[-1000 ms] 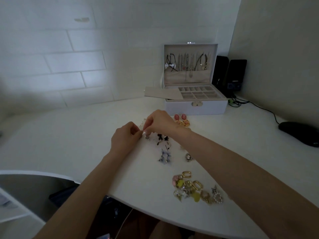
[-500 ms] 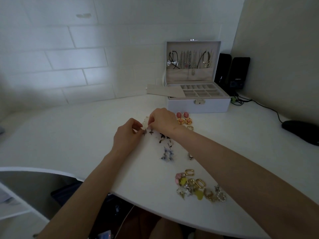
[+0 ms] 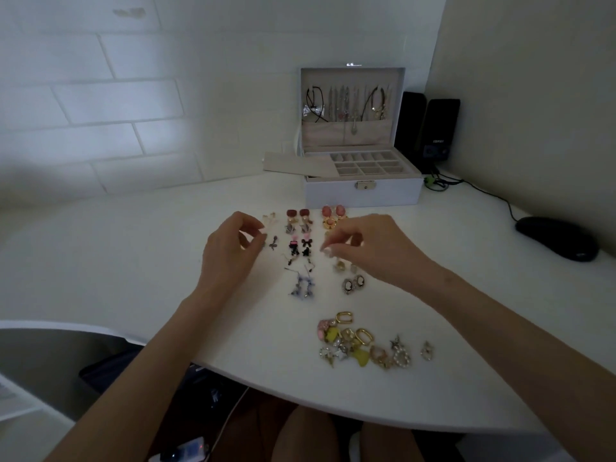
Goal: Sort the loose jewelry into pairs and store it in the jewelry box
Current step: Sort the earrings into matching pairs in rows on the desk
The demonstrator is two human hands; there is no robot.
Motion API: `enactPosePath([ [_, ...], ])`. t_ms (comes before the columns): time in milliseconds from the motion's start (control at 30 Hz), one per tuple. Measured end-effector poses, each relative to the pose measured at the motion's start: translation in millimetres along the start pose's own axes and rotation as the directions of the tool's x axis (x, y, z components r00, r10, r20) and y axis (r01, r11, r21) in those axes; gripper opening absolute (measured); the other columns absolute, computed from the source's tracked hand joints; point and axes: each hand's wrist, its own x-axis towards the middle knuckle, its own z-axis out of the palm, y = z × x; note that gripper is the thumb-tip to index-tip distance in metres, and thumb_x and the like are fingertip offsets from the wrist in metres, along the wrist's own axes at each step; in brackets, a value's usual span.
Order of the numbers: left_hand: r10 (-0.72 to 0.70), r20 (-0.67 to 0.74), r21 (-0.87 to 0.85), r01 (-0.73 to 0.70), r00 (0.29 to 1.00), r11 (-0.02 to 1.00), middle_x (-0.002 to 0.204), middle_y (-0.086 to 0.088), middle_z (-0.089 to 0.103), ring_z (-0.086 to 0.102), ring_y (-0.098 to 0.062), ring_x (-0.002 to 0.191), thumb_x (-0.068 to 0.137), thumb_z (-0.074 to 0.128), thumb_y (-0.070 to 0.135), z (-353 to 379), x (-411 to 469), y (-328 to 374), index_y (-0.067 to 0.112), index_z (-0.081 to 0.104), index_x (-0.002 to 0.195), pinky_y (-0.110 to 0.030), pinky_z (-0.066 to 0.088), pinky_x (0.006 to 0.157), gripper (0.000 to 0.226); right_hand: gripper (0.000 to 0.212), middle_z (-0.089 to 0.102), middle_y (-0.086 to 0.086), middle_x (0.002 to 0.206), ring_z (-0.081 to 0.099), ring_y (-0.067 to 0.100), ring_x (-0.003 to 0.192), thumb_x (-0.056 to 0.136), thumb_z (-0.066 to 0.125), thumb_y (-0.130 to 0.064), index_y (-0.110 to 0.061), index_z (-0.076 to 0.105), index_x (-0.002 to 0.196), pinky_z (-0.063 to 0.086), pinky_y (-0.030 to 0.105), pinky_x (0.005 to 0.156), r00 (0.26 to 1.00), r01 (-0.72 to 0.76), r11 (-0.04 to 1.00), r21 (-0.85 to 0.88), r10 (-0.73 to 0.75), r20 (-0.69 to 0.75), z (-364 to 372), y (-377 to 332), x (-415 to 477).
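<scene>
Smooth white surface (image 3: 133, 261). Boxy jewelry box (image 3: 333, 195) stands open at the back, showing its gridded tray. Left hand (image 3: 230, 251) and right hand (image 3: 376, 248) curl over the paired earrings (image 3: 306, 243); can't tell if either holds anything. Tangled gold heap (image 3: 361, 356) lies near the edge.

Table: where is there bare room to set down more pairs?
Bare: table left of the left hand; strip between blue earrings and unsorted pile; stretch from right hand to mouse. Crowded: sorted rows between the hands.
</scene>
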Motion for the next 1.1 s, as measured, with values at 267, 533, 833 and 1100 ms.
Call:
enactPosePath([
  [267,0.23,0.398,-0.152,-0.184,0.888,0.971,0.076,0.011,0.062,0.055,-0.004,0.072,0.08,0.07,0.017,1,-48,53,0.02,0.064,0.083,-0.006,0.037,0.063,0.008,0.015,0.068,-0.015,0.08,0.056,0.012,0.068,0.076,0.075,-0.018,-0.033,0.072,0.079,0.042,0.014,0.061,0.986,-0.013,0.999,0.047,0.006,0.164,-14,22,-57],
  [533,0.311,0.529,-0.118,-0.294,0.79,0.948,0.075,0.02,0.059,0.052,-0.002,0.077,0.08,0.07,0.026,6,-60,67,0.027,0.062,0.078,-0.008,0.036,0.067,0.009,0.012,0.064,-0.015,0.08,0.055,0.005,0.072,0.078,0.073,-0.02,-0.032,0.072,0.079,0.043,0.015,0.068,0.981,-0.013,1.0,0.0,0.013,0.193,-18,26,-78],
  [833,0.411,0.617,-0.142,-0.418,0.672,0.897,0.081,0.016,0.059,0.051,-0.003,0.08,0.08,0.066,0.035,20,-73,82,0.031,0.063,0.08,-0.02,0.043,0.072,0.005,0.011,0.065,-0.009,0.076,0.054,0.009,0.069,0.072,0.078,-0.018,-0.029,0.073,0.073,0.045,0.023,0.066,0.978,-0.076,0.997,0.013,0.072,0.198,-21,37,-92],
  [1100,0.448,0.655,-0.137,-0.488,0.609,0.862,0.086,0.014,0.053,0.042,0.004,0.085,0.077,0.065,0.046,26,-74,84,0.032,0.069,0.093,-0.01,0.033,0.074,0.021,0.01,0.067,-0.006,0.078,0.053,0.009,0.069,0.076,0.074,-0.016,-0.026,0.074,0.074,0.038,0.015,0.064,0.99,-0.092,0.996,-0.008,0.092,0.111,-22,40,-88],
])
